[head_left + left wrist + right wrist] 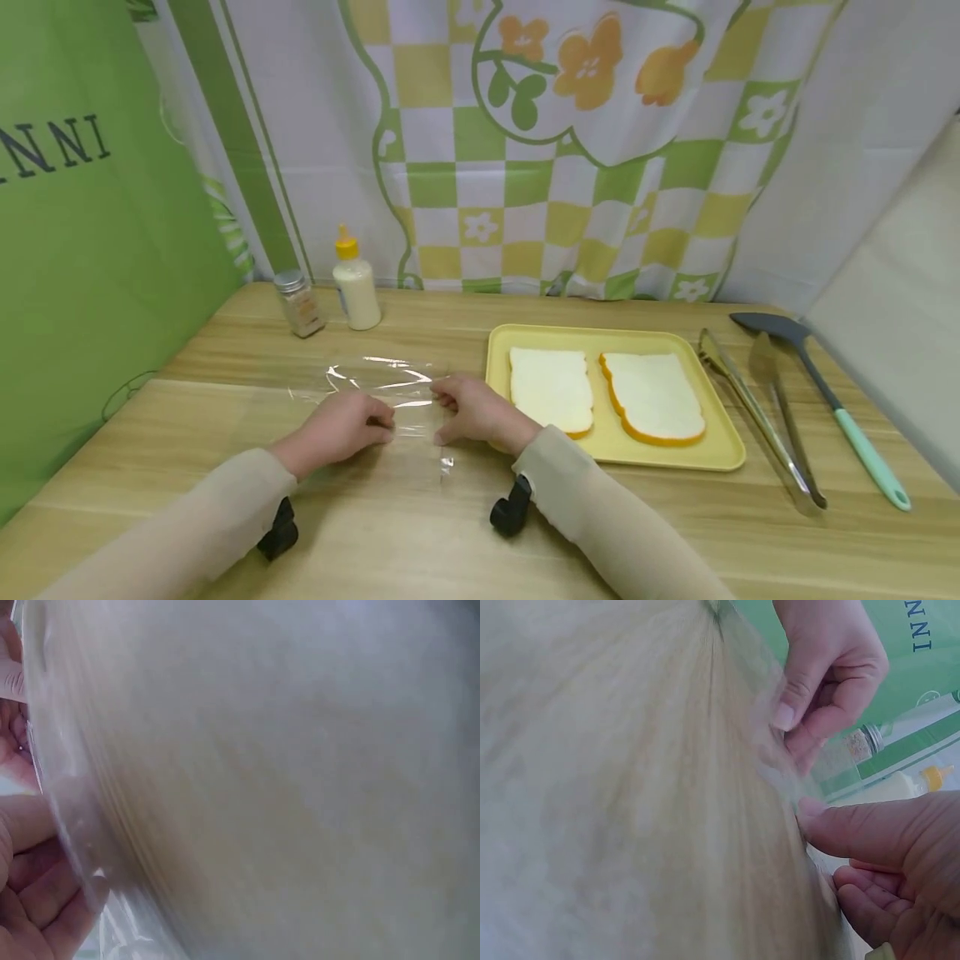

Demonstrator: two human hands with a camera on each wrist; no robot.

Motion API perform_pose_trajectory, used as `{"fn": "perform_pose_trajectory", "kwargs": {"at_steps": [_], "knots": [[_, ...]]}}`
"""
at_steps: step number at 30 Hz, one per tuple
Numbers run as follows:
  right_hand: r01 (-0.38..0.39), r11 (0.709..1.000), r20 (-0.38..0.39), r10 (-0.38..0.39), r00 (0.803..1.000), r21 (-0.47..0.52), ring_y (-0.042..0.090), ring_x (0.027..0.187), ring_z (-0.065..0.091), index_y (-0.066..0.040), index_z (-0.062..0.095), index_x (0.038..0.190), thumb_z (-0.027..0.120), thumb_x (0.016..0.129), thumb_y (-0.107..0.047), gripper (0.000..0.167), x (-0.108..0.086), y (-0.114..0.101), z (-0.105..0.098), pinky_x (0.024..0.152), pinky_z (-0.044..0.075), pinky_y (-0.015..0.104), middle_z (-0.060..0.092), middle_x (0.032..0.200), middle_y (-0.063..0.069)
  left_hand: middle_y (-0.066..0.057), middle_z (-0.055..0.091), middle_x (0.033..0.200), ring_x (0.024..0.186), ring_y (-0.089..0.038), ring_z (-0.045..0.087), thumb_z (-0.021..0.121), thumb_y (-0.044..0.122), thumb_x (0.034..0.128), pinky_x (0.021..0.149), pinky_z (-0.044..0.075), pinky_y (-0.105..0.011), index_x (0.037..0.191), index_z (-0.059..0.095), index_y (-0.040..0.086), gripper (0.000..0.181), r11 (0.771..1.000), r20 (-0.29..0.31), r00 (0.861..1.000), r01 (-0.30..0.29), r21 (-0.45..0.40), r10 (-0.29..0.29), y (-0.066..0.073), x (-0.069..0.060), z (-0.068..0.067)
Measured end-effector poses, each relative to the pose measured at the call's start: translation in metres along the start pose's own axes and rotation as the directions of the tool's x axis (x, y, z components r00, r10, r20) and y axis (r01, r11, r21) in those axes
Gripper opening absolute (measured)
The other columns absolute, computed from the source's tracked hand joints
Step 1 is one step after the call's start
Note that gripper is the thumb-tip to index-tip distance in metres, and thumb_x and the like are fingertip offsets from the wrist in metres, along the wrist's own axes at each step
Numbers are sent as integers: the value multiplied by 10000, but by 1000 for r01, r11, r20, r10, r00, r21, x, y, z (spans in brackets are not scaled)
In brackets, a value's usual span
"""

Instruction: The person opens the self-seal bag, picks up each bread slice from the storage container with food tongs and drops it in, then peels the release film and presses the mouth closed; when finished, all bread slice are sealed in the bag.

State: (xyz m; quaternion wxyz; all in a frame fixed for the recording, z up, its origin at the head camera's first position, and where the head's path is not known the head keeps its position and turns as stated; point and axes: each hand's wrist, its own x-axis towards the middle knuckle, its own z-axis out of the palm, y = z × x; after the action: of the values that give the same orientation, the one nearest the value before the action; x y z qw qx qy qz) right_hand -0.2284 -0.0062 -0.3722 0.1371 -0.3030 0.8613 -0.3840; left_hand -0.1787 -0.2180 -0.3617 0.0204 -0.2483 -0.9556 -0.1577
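Note:
Both hands hold a thin, clear plastic sheet (397,385) over the table, left of the tray; whether it is a bag or a single film I cannot tell. My left hand (337,429) pinches its edge between thumb and fingers. A short gap away, my right hand (483,412) pinches the same edge, as the right wrist view shows with both thumbs (855,829) on the plastic. In the left wrist view the sheet spreads before the camera, blurring the wood behind it, and the left fingers (45,892) show at the lower left.
Right of the hands lies a yellow tray (727,446) with two bread slices (551,392). Farther right are metal tongs (757,417) and a spatula (832,392) with a mint handle. A spice jar (300,307) and a yellow-capped squeeze bottle (358,292) stand at the back left.

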Motion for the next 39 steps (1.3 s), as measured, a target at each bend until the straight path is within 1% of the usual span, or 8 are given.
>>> {"fn": "perform_pose_trajectory", "kwargs": {"at_steps": [3,10,13,20,26,30,36,39], "knots": [[0,1000,-6,-1,1000,-16,218,996,533,23,541,1234,814,633,-27,662,0,-1,-1,900,440,336,578,1074,103,114,560,620,584,-29,458,729,132,768,561,405,-242,635,606,178,187,999,-39,999,-12,46,14,3,2,0],[9,1000,-7,-9,1000,-19,208,982,525,25,543,1234,820,633,-36,665,0,0,1,887,438,324,577,1059,98,20,669,783,739,-129,605,685,108,822,683,495,-335,783,699,95,43,991,-140,983,105,-81,-116,3,-6,-8],[7,999,-5,-7,1000,-39,209,986,529,19,539,1249,820,637,-40,677,-1,-1,1,887,440,321,579,1063,100,-31,689,833,763,-153,611,662,102,846,682,496,-347,853,711,65,61,975,-246,949,159,-158,-195,2,-13,-12],[36,998,-11,-37,999,-58,207,965,526,27,564,1206,802,634,-18,621,-2,-2,0,866,445,297,581,1060,109,-61,709,833,727,-153,592,662,130,857,599,452,-253,879,715,78,78,933,-443,831,232,-274,-337,0,-22,-24],[5,999,-5,-5,1000,-34,220,1020,540,20,530,1258,817,649,-57,678,-2,-1,1,902,442,312,584,1112,105,-83,696,784,659,-82,567,679,135,844,563,443,-203,844,709,52,88,911,-495,775,258,-321,-394,-4,-19,-29],[-11,1000,3,11,1000,-19,223,1043,543,13,519,1266,817,660,-67,680,-2,-1,2,917,438,309,585,1134,99,-92,692,792,667,-65,552,677,122,845,590,449,-202,862,706,34,95,899,-460,784,278,-337,-415,-7,-18,-27],[6,999,-10,-6,1000,-31,238,1053,557,15,516,1274,804,661,-44,680,-3,0,2,924,444,321,603,1136,116,-97,697,839,737,-164,593,653,92,857,638,475,-281,909,702,14,106,910,-347,862,261,-321,-369,-5,-12,-21],[9,1000,-15,-9,1000,-22,245,1057,559,18,511,1280,806,659,-38,690,-4,-1,1,927,444,333,607,1137,123,-106,695,868,754,-181,596,630,101,877,648,476,-306,946,695,7,134,906,-314,872,275,-322,-376,-3,-10,-20]]}}
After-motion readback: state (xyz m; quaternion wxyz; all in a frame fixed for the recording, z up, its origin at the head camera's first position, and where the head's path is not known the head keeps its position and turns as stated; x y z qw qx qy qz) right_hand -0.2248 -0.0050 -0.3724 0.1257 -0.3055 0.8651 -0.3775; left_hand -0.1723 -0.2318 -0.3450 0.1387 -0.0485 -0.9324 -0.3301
